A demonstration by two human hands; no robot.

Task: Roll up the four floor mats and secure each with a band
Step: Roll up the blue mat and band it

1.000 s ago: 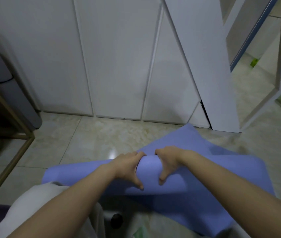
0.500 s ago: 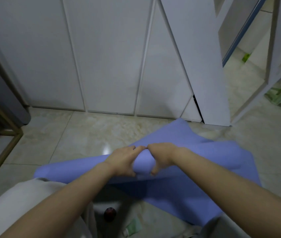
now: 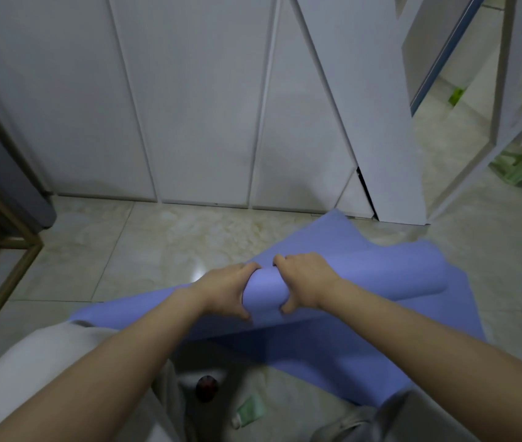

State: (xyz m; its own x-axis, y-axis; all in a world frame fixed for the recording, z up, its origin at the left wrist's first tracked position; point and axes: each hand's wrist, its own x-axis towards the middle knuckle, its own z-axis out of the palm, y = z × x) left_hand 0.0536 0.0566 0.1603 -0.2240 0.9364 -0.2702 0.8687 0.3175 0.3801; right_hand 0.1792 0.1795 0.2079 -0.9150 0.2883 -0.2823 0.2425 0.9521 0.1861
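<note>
A blue-violet floor mat (image 3: 365,272) lies partly rolled across the tiled floor in front of me. Its rolled part runs from lower left to right, and a loose flap points toward the white cabinet. My left hand (image 3: 224,290) grips the roll from the left of centre, thumb underneath and fingers curled over the top. My right hand (image 3: 306,280) grips the roll just beside it in the same way. A flat part of the mat spreads below the roll toward my knees. No band is visible.
White cabinet doors (image 3: 196,100) close off the back, with an open white door (image 3: 377,106) leaning at the right. A brass-framed stand (image 3: 4,266) is at the left. A small dark round object (image 3: 206,386) and a green tube (image 3: 248,411) lie between my knees.
Both hands have stayed clamped side by side on the roll. The roll has turned a little farther away from me, and the loose flap now looks shorter.
</note>
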